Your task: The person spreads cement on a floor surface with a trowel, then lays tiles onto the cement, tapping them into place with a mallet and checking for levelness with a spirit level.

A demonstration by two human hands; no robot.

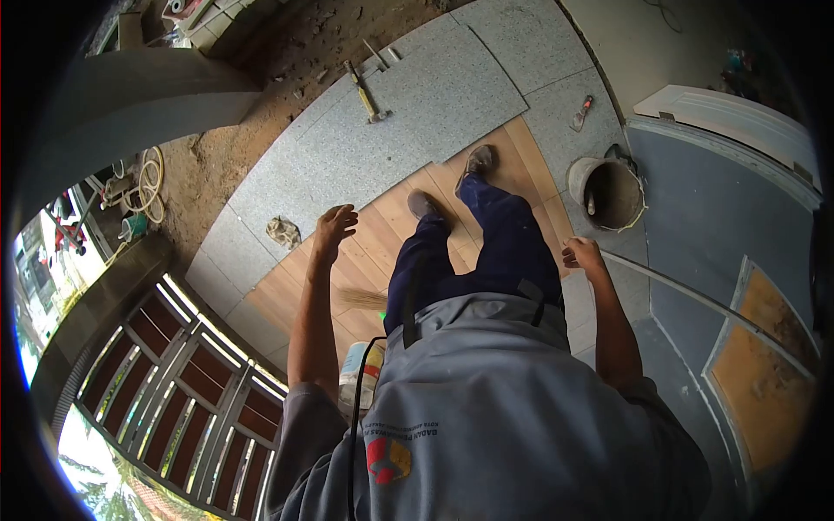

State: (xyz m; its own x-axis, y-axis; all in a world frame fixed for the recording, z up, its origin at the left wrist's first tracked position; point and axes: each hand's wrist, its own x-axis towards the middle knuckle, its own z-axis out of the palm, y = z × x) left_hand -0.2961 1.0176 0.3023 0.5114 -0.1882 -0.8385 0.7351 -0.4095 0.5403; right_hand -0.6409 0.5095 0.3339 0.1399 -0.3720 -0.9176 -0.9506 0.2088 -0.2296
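My left hand (pixel 334 230) hangs over the wood-look tiles (pixel 356 286) near their left edge. Its fingers are loosely bent and apart, with nothing between them. On the other side, my right hand (pixel 582 253) is held out beside my leg, fingers half curled and seemingly holding nothing. A long metal bar (pixel 695 300) runs from behind my right wrist toward the wall; its near end is hidden. Nearest my left hand lies a crumpled rag (pixel 283 232) on the grey tiles. Both shoes (pixel 426 206) stand on the wood-look tiles.
A hammer (pixel 368 94) lies on the grey speckled tiles (pixel 417 87). To the right are a trowel (pixel 582 113) and a bucket (pixel 608 195). A broom head (pixel 360 299) and a bucket-like container (pixel 360 369) are by my left side. A slatted railing (pixel 182 391) borders the left.
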